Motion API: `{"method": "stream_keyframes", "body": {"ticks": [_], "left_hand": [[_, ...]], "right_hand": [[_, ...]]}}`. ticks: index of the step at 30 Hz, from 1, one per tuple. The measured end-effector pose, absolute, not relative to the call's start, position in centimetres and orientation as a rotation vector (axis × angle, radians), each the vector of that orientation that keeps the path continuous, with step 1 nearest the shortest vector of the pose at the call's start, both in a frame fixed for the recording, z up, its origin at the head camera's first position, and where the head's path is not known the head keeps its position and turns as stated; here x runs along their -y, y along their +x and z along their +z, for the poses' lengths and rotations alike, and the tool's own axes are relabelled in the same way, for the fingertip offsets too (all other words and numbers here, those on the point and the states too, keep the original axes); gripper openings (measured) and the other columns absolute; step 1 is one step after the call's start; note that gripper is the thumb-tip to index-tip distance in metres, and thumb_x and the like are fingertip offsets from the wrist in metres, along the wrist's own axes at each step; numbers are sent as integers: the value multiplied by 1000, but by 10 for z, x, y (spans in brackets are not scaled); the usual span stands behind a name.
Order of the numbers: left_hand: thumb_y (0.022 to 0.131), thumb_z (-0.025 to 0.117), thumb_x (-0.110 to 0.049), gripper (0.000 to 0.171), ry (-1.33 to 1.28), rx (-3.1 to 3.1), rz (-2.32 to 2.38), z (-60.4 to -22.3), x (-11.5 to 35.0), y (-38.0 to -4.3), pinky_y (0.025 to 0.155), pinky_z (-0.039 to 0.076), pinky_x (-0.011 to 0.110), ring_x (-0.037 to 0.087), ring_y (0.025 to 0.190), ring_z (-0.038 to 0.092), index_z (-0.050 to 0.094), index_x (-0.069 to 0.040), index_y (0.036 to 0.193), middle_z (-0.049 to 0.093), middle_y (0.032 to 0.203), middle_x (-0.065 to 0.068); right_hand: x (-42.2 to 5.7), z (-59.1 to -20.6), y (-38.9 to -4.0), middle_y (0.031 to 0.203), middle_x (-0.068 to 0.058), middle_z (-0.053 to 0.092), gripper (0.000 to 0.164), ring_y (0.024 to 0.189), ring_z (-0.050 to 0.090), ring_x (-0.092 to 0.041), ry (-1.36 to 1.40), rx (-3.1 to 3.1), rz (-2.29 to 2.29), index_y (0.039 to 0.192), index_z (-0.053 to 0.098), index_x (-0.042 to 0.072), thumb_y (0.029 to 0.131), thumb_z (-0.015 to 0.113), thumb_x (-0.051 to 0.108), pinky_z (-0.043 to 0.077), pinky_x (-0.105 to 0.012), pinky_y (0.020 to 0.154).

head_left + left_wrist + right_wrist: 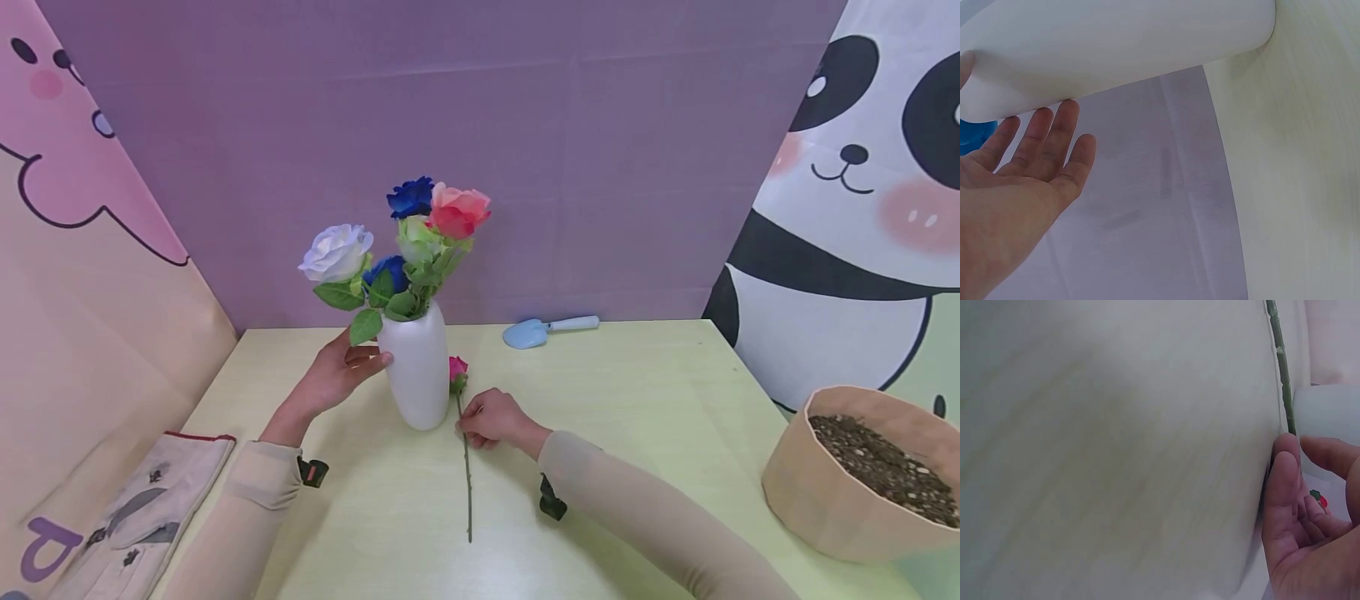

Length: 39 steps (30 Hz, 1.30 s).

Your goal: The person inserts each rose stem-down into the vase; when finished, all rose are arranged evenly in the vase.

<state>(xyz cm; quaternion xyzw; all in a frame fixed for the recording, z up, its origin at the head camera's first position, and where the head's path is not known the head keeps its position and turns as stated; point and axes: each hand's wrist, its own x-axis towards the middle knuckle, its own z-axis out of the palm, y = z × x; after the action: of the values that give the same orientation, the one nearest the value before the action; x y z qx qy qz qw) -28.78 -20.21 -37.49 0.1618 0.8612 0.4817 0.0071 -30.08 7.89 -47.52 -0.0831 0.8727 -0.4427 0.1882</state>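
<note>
A white vase [417,375] stands on the table, leaning slightly, with several roses in it: a white one [337,252], a coral one [459,212], two blue ones and a pale green one. My left hand [347,372] holds the vase's side near the top, the thumb in front; in the left wrist view its fingertips [1067,107] touch the white wall. Right of the vase lies a pink rose [458,369] with a long thin stem [468,492]. My right hand [497,419] pinches that stem below the bloom; the right wrist view shows the green stem [1282,369] running to the fingertips.
A blue toy trowel [527,333] lies at the table's back edge. At the right stands a tan fabric pot [798,492] of dark soil. Folded pale cloth gloves [153,500] lie at the left edge. A purple cloth [570,167] hangs behind the table.
</note>
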Motion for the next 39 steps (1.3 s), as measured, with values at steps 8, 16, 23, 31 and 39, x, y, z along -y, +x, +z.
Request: {"method": "stream_keyframes", "body": {"ticks": [8, 16, 23, 31, 39], "left_hand": [[96, 67, -38, 73, 514, -2681, 1519, -375, 201, -287, 100, 54, 54, 39, 132, 55, 31, -23, 156, 44, 155, 12], [96, 67, -38, 73, 521, -2668, 1519, -375, 201, -287, 102, 53, 54, 39, 133, 54, 30, -22, 157, 43, 155, 12], [96, 67, -38, 72, 510, -2659, 1526, -375, 201, -288, 103, 53, 54, 40, 134, 53, 31, -21, 156, 43, 155, 12], [96, 66, -40, 74, 501, -2672, 1504, -376, 202, -288, 103, 53, 54, 40, 134, 53, 30, -21, 157, 41, 156, 13], [95, 67, -41, 74, 492, -2677, 1500, -376, 202, -287, 102, 53, 55, 39, 134, 53, 29, -25, 157, 42, 156, 11]], "right_hand": [[-77, -473, -299, 64, -4, 68, 12, 53, 65, -11, -230, -2464, -1221, 86, 72, 6, 88, 75, 18, 60, -27, 54], [-83, -467, -300, 70, -10, 72, 10, 58, 70, -15, -175, -2364, -1325, 90, 72, 1, 89, 73, 11, 62, -29, 59], [-90, -457, -302, 73, -11, 72, 9, 60, 70, -16, -131, -2336, -1425, 93, 73, -2, 91, 69, 7, 63, -32, 63], [-95, -444, -307, 86, -14, 73, 14, 63, 69, -14, -105, -2266, -1553, 101, 70, -4, 94, 66, 8, 64, -35, 70], [-105, -426, -313, 93, -13, 72, 21, 68, 71, -12, -95, -2230, -1637, 109, 68, -4, 96, 65, 12, 63, -29, 69]]}}
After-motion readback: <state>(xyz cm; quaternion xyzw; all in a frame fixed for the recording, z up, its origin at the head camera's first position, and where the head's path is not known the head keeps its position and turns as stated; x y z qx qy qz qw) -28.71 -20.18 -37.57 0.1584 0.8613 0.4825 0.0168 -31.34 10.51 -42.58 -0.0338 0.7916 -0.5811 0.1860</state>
